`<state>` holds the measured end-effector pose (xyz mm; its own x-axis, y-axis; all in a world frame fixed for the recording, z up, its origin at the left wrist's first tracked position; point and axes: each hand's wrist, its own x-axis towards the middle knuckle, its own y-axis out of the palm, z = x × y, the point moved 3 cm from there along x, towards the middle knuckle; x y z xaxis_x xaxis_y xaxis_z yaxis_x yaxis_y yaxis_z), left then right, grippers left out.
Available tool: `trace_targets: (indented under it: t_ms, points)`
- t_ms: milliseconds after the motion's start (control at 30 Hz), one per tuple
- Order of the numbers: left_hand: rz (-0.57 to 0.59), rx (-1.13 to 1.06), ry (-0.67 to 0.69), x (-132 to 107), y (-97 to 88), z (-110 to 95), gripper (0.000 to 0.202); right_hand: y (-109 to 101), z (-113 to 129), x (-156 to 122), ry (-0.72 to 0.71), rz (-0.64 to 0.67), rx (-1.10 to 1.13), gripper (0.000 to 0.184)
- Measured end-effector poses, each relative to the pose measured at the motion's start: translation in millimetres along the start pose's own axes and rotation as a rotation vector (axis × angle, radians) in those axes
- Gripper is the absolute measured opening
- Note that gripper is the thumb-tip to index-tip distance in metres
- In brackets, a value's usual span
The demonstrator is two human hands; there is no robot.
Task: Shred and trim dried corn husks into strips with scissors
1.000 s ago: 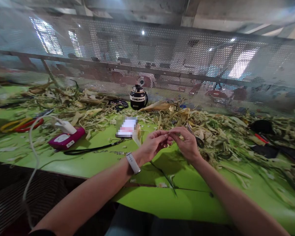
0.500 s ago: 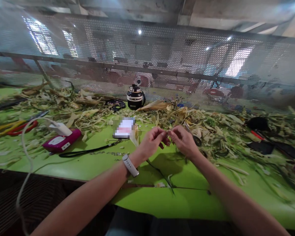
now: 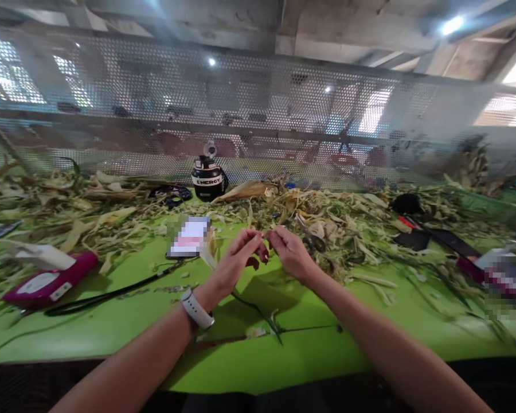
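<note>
My left hand (image 3: 236, 258), with a pale watch band (image 3: 196, 310) on its wrist, is closed in a pinch above the green table (image 3: 318, 358). My right hand (image 3: 290, 252) pinches too, its fingertips almost meeting the left ones. Whatever lies between the fingertips is too small to make out. Below the left hand a thin dark green stem (image 3: 258, 312) slants down toward the table edge; whether the hand holds it is unclear. A pale husk strip (image 3: 207, 255) shows just left of that hand. Scissors (image 3: 313, 242) lie partly buried beyond the right hand.
Dried husk scraps (image 3: 348, 223) cover the back and right of the table. A phone (image 3: 189, 236), a magenta power bank (image 3: 51, 284) with a white plug, and a black strap (image 3: 112, 298) lie left. A black bottle (image 3: 208, 180) stands before a perforated metal screen (image 3: 258, 103).
The view has turned to the right, so the table things appear farther left. A second magenta device shows more fully at the right. Both hands keep pinching close together.
</note>
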<state>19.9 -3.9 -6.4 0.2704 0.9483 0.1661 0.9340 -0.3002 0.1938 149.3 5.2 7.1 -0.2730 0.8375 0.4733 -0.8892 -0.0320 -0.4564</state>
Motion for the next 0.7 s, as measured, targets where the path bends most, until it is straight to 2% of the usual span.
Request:
trace_targets:
  t_ms: [133, 200, 333, 500, 600, 700]
  points:
    - [0.080, 0.152, 0.074, 0.1, 0.0, -0.6, 0.026, 6.0, -4.4, -1.0, 0.069, 0.124, 0.257, 0.038]
    - [0.122, 0.212, 0.106, -0.5, 0.3, -0.4, 0.026, 6.8, -2.5, -2.0, 0.070, 0.133, 0.318, 0.038]
    - [0.167, 0.291, 0.164, -3.9, 1.3, -0.8, 0.023, 7.4, 6.0, -4.9, 0.010, 0.104, 0.265, 0.041]
    - [0.127, 0.316, 0.234, -4.9, 2.8, -2.4, 0.020, 9.6, 11.3, -5.7, -0.014, 0.060, 0.166, 0.042]
    - [0.092, 0.310, 0.240, -2.4, 1.9, -2.4, 0.022, -5.8, 9.6, 0.0, 0.040, 0.118, 0.038, 0.044]
    - [0.046, 0.305, 0.218, 0.5, -1.8, -1.8, 0.024, -45.6, -1.3, 8.3, 0.219, 0.129, -0.306, 0.046]
